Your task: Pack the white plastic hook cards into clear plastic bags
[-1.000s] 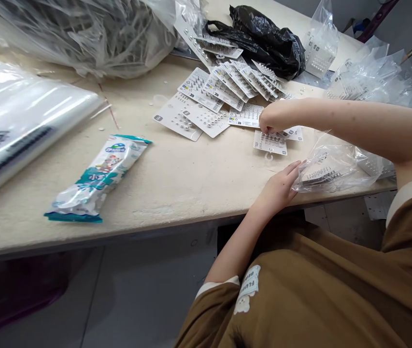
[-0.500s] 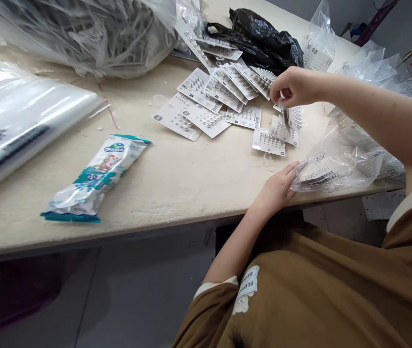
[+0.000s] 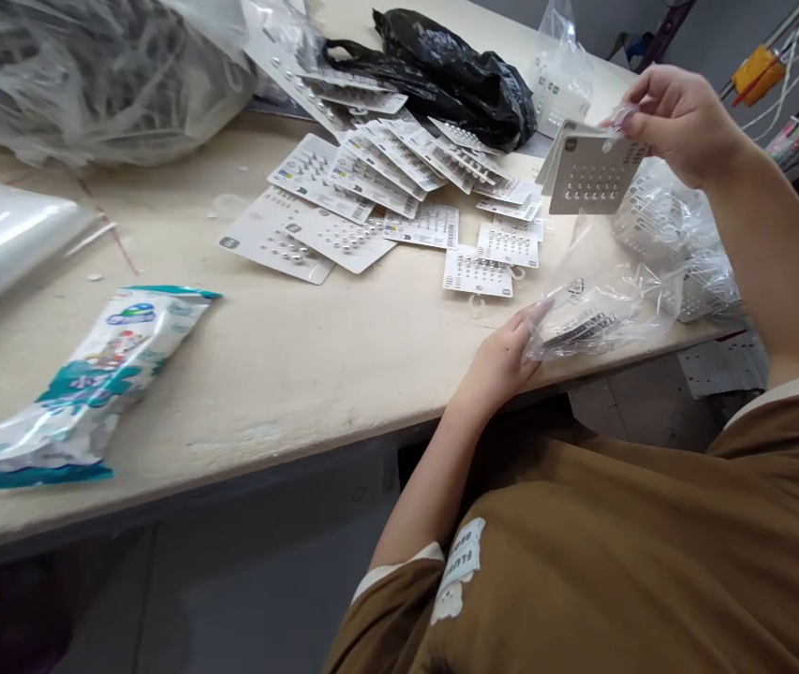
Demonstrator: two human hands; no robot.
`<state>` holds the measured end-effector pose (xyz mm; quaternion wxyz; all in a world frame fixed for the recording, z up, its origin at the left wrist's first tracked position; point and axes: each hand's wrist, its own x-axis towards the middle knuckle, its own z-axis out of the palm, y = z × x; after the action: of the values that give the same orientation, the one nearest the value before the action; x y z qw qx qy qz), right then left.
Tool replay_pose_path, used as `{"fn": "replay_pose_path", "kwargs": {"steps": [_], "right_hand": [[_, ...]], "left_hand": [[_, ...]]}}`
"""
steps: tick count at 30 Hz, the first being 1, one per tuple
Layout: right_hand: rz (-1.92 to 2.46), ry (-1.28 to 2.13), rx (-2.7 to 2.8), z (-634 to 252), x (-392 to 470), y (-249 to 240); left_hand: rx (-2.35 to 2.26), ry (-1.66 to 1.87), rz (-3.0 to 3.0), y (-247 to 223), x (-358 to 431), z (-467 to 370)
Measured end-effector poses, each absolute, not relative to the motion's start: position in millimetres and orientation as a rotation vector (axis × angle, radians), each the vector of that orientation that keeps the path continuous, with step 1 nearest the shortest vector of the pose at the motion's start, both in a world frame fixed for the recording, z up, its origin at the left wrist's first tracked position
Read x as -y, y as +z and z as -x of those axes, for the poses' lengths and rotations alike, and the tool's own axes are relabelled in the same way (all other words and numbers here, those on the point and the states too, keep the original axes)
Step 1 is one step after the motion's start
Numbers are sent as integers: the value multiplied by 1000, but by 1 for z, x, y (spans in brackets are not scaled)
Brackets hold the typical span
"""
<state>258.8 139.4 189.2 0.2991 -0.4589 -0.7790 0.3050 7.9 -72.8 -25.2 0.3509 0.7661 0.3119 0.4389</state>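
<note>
My right hand (image 3: pixel 680 122) is raised above the table, its fingers pinched on the clear plastic hangers of a few earring cards (image 3: pixel 592 173). The cards hang down, and the front one shows rows of small studs. At the table's front edge my left hand (image 3: pixel 501 360) is closed on the mouth edge of a clear plastic bag (image 3: pixel 616 304); the bag hides its fingertips. Dark-edged printed cards show inside that bag. Left of the raised cards, more earring cards (image 3: pixel 377 173) lie fanned and overlapping on the table (image 3: pixel 287 356).
A wrapped snack-like packet (image 3: pixel 94 384) lies on the left of the table. Behind are a large filled clear bag (image 3: pixel 110 84), a plastic-wrapped stack (image 3: pixel 6 239) and a black plastic bag (image 3: pixel 448 70). Bagged cards (image 3: pixel 673 225) sit under my right arm.
My right hand has lifted the earring cards from the table, up and to the right over the clear bag. My left hand stays at the bag's edge. The camera view has shifted.
</note>
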Motion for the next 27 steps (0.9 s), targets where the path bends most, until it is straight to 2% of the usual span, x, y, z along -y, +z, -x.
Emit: {"fn": "replay_pose_path", "kwargs": {"steps": [7,10,13,16,19,22,27], "right_hand": [[990,534,1760,-287,-25,230],[1089,324,1858,-277,29,241],[1351,89,2188,-256,61,248],[1442,-89,2575,-230,65,251],[1611,-235,2737,-202,52,248],[1688,-181,2777,-178,38,243],[1491,-56,2540,-170,30,228]], "left_hand": [[-827,1087,-1960,-18,74,-6],[-839,1052,-1959,-14,75,-5],[-858,1038,-1944,-12,75,-5],[-830,1067,-1951,-15,75,-6],[-777,1101,-1974,-18,74,-6],[-752,1131,-1963,-21,73,-7],[-767,1205,-1948,-22,73,-7]]}}
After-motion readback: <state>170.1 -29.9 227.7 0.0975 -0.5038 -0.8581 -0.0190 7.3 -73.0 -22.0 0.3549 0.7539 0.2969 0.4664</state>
